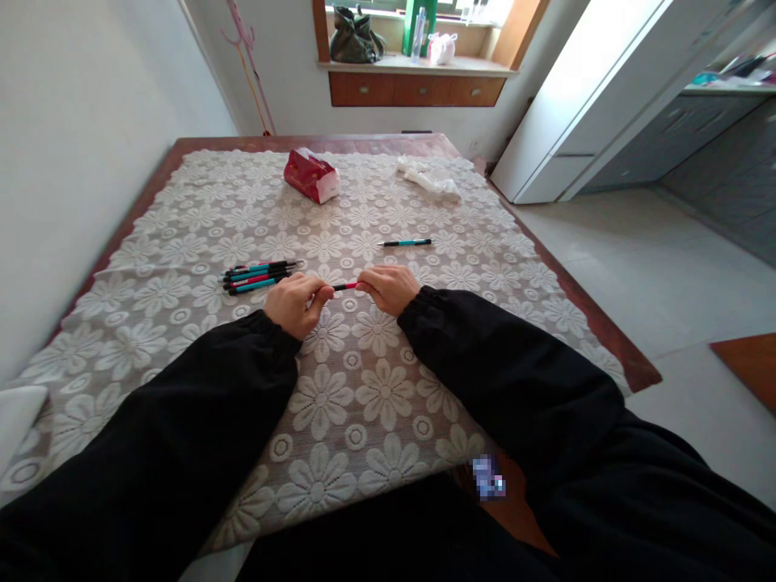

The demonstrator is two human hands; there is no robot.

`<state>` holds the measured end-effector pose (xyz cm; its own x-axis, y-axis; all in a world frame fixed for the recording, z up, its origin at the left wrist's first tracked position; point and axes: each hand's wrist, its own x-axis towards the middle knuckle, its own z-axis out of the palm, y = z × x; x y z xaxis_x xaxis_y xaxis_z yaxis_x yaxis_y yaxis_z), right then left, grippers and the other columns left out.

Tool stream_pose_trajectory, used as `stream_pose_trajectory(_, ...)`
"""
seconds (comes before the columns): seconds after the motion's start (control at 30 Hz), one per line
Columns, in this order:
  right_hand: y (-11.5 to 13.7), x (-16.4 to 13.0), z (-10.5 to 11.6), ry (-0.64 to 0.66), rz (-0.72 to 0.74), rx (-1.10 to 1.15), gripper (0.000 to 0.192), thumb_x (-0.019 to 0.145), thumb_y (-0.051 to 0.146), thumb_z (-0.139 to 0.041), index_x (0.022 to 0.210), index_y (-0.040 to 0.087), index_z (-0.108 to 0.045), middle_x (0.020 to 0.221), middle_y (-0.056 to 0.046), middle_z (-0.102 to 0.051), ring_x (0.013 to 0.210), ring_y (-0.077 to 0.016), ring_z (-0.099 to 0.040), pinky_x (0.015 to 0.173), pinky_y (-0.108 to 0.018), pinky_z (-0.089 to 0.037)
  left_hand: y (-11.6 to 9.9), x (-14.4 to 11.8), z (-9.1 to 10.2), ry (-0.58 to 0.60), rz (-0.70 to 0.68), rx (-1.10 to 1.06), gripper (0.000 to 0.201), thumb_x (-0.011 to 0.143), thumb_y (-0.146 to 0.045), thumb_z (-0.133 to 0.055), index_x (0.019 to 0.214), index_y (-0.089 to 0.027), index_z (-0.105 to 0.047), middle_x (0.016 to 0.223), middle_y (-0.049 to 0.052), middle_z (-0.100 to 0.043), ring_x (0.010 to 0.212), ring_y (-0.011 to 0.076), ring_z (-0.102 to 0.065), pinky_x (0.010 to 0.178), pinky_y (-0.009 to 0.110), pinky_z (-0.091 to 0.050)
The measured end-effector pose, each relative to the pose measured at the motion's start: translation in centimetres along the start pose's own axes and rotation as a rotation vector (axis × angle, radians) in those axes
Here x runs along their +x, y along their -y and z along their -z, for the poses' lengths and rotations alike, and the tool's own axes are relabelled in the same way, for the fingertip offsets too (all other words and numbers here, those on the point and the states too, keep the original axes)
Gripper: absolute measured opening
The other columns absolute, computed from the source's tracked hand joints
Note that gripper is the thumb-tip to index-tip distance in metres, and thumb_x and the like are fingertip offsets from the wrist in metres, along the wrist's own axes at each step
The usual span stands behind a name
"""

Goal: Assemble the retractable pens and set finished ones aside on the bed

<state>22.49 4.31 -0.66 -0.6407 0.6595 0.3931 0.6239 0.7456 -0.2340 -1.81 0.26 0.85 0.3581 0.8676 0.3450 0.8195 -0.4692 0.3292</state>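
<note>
A red and black pen (pixel 345 287) is held level just over the tablecloth, one end in each hand. My left hand (pixel 298 303) pinches its black end, and my right hand (pixel 388 288) is closed around the red end, so both tips are hidden. Just left of my left hand lies a small pile of several pens (pixel 258 276), blue, red and black, partly covered by that hand. Beyond my right hand a single blue and black pen (pixel 406 242) rests on the cloth.
A floral lace tablecloth (pixel 321 400) covers the wooden table. Toward the far side are a red tissue pack (pixel 311 175) and a crumpled clear plastic bag (pixel 429 179). A wall borders the left, and a white fridge (pixel 570 105) stands beyond the right edge.
</note>
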Motion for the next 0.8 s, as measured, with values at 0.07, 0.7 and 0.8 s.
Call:
stream_pose_trajectory(0.07, -0.01, 0.03, 0.00, -0.022, 0.031, -0.001, 0.043, 0.108, 0.044, -0.035, 0.093, 0.019, -0.066, 0.084, -0.005, -0.070, 0.073, -0.0160, -0.054, 0.071, -0.030, -0.032, -0.19, -0.03, 0.17, 0.018, 0.025, -0.015, 0.044, 0.101, -0.043, -0.040, 0.084, -0.021, -0.074, 0.075, 0.006, -0.064, 0.075, 0.0213, -0.059, 0.073, 0.034, -0.044)
stream_pose_trajectory(0.7, 0.23, 0.11, 0.26, -0.083, 0.143, -0.009, 0.048, 0.109, 0.047, -0.031, 0.089, 0.019, -0.065, 0.082, -0.005, -0.066, 0.076, -0.0166, -0.052, 0.074, -0.031, -0.034, -0.51, 0.01, 0.22, 0.039, 0.138, -0.078, 0.049, 0.100, -0.045, -0.034, 0.058, -0.021, -0.046, 0.061, 0.004, -0.046, 0.057, 0.0167, -0.046, 0.058, 0.034, -0.027)
stream_pose_trajectory(0.8, 0.29, 0.13, 0.27, -0.092, 0.149, -0.009, 0.048, 0.109, 0.046, -0.031, 0.089, 0.019, -0.065, 0.082, -0.005, -0.066, 0.076, -0.0166, -0.052, 0.074, -0.031, -0.035, -0.44, -0.03, 0.27, 0.027, 0.116, -0.105, 0.050, 0.099, -0.044, -0.035, 0.055, -0.021, -0.039, 0.059, 0.003, -0.043, 0.054, 0.0155, -0.043, 0.057, 0.035, -0.026)
